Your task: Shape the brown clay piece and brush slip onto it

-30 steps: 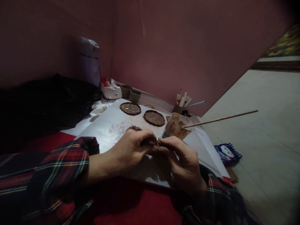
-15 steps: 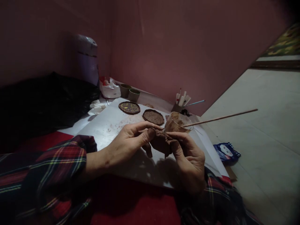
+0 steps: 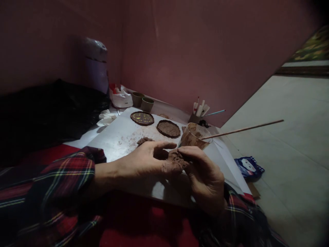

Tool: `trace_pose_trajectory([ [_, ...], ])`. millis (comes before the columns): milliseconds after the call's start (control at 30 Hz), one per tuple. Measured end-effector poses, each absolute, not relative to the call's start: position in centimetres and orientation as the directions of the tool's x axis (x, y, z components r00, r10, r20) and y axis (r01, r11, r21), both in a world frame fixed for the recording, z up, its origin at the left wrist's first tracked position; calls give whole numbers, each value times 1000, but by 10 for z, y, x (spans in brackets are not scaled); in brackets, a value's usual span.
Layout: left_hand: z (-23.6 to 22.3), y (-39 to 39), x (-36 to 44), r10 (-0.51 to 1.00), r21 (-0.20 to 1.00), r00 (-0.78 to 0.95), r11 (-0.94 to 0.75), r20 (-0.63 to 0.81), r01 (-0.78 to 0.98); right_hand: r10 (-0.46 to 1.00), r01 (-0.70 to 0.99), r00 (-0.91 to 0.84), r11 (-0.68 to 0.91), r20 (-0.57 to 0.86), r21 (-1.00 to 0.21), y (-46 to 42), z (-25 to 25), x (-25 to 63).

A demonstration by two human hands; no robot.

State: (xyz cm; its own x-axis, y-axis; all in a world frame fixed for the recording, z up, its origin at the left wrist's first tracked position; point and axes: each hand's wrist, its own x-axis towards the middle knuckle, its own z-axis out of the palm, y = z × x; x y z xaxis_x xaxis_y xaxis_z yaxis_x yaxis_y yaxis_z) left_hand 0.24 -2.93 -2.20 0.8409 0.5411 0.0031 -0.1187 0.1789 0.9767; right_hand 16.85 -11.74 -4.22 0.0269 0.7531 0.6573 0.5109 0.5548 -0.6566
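Note:
A lump of brown clay is held between both hands above the near part of the white board. My left hand grips it from the left, thumb along the near side and the index finger raised over it. From the right, my right hand pinches the clay between thumb and fingers. Beyond my left hand a smaller crumbled piece of clay lies on the board. Farther back are two flat rimmed clay discs, a plain brown disc and a yellow-speckled disc.
A clay-smeared clear cup with a long thin stick stands right of the discs. Behind are a holder with white pens and two small green cups. A black bag lies left, a blue packet on the floor right.
The clay has been turned and folded between my fingers, from a flatter piece half a second ago to a rougher lump. Both hands stay over the board's near part.

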Motion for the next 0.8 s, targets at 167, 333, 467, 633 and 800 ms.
trace_pose_trajectory([
  [167, -21, -30, 2, 480, 982, 877, 157, 21, -109, 734, 531, -124, 618, 668, -580, -117, -42, 173],
  [333, -19, -31, 2, 491, 972, 870, 179, 44, -150, 744, 614, -146, 585, 652, -530, -117, -40, 173],
  [467, -20, -29, 2, 484, 955, 873, 226, 59, -190, 740, 621, -151, 587, 656, -519, -119, -42, 173],
  [633, -19, -30, 2, 446, 939, 894, 286, 46, -191, 717, 655, -73, 559, 693, -509, -118, -44, 173],
  [800, -18, -29, 1, 489, 950, 872, 285, -30, -127, 710, 689, -163, 579, 685, -437, -118, -42, 175],
])
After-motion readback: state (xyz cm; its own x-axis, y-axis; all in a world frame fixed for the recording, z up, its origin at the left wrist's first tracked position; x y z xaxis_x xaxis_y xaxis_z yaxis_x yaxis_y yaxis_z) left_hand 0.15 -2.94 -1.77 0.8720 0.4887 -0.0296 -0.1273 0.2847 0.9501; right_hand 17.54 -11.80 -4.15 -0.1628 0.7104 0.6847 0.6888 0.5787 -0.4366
